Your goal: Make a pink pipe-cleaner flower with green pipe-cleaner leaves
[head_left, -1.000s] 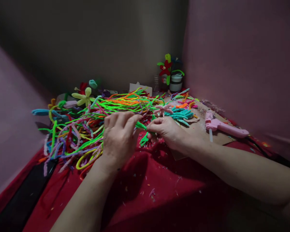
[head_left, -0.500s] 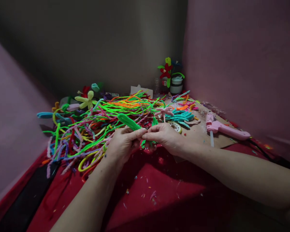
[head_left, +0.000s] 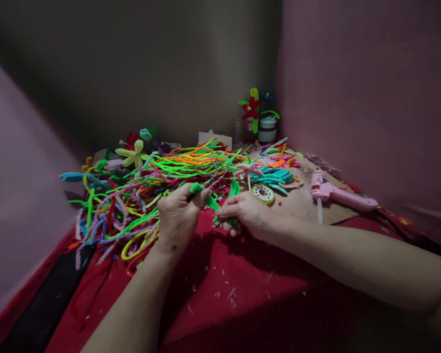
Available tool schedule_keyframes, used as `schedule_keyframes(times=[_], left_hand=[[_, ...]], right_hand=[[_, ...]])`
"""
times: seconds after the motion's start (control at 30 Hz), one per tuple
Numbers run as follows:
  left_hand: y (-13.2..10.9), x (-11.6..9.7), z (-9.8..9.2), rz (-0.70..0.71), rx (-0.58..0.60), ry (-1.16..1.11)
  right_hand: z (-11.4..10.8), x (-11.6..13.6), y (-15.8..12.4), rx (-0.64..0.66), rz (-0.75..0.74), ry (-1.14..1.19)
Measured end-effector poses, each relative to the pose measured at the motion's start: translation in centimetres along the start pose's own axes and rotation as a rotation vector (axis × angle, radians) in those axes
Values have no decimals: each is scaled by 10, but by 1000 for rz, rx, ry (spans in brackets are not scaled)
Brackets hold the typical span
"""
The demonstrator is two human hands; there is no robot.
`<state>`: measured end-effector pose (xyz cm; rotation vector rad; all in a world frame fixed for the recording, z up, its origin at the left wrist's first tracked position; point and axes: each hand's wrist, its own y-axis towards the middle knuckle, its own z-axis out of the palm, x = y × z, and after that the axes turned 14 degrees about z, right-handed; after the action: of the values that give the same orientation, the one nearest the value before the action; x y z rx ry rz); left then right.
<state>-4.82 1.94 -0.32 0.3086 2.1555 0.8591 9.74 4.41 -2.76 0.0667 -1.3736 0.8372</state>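
My left hand [head_left: 180, 213] is closed around the upper part of a green pipe-cleaner leaf [head_left: 212, 201], its tip poking out above my thumb. At the leaf's lower end my right hand [head_left: 248, 212] pinches the green piece between thumb and fingers. Another green strip [head_left: 235, 187] rises behind the right fingers, and small green bits show below them. Whether the two green parts are joined is hidden by my fingers. Just beyond the hands lies a big heap of coloured pipe cleaners [head_left: 191, 164], with a pink pipe-cleaner flower [head_left: 249, 170] at its right.
A yellow-rimmed tape roll [head_left: 263, 194] lies by my right wrist. Farther right, a pink glue gun [head_left: 334, 192] rests on cardboard [head_left: 297, 211]. Cut turquoise pieces [head_left: 275, 177] lie behind the roll. Finished flowers [head_left: 250, 108] stand at the back. Scraps dot the red cloth [head_left: 220, 314].
My left hand has shifted from the leaf's base up toward its tip, moving away from the right hand and wrapping the leaf. The right hand keeps its pinch almost in place.
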Motion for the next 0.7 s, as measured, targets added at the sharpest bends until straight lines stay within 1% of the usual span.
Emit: schedule_keyframes(times=[0.03,0.1,0.2,0.23,0.27,0.3,0.33,0.4,0.43,0.47,0.5,0.53,0.6,0.7], left_hand=[[1,1,-2,1,-32,20],[7,5,-9,-73,-126,-49],[20,16,-23,-187,-338,-325],[24,19,-27,-231,-445,-450],[27,21,-30,-248,-477,-489],[29,22,-31,-280,-463,-530],[29,22,-30,-308,-437,-552],[24,18,-22,-382,-272,-578],[20,15,-17,-428,-172,-586],[15,11,-10,-479,10,-619],[10,8,-3,-519,140,-648],[6,4,3,-536,226,-695],[-1,0,13,-567,288,-767],[-6,-3,19,-595,300,-832]], right_hand=[[0,-1,-1,4,9,1],[0,-4,-2,8,22,-16],[0,-6,-2,-2,50,-68],[-1,-7,-2,-13,48,-70],[-1,-6,-1,-24,33,-58],[-1,-5,-1,-31,3,-31],[-2,-4,0,-42,-41,10],[-2,-2,0,-68,-160,109],[-2,0,0,-76,-218,168],[-2,1,0,-79,-265,228],[-2,2,0,-76,-297,282],[-2,3,0,-66,-315,329],[-1,3,0,-35,-320,393],[0,3,1,21,-296,456]])
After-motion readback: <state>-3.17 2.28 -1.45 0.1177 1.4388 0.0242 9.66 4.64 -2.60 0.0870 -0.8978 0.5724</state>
